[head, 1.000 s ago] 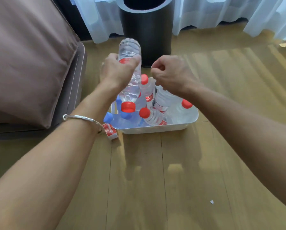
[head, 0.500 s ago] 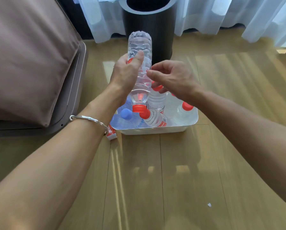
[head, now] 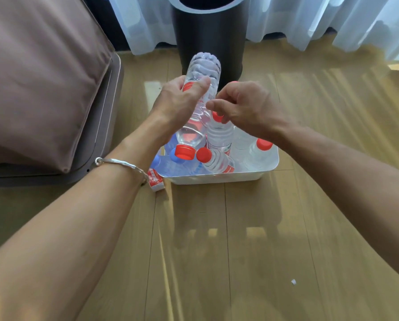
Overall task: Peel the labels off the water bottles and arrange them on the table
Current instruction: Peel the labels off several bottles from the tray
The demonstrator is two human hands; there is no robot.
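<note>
I am not making out a single readable word or number. The loose label [head: 155,180], lying on the wooden surface just beside the tub [head: 217,178], is showing white characters on red, too blurred to read. The bottle [head: 203,72] I am gripping in my left hand [head: 177,105] is showing only a red strip of label by my thumb. The lying bottle [head: 217,162] and the standing bottle [head: 219,135] in the tub are wearing red-and-white bands, their print too small to tell.
</note>
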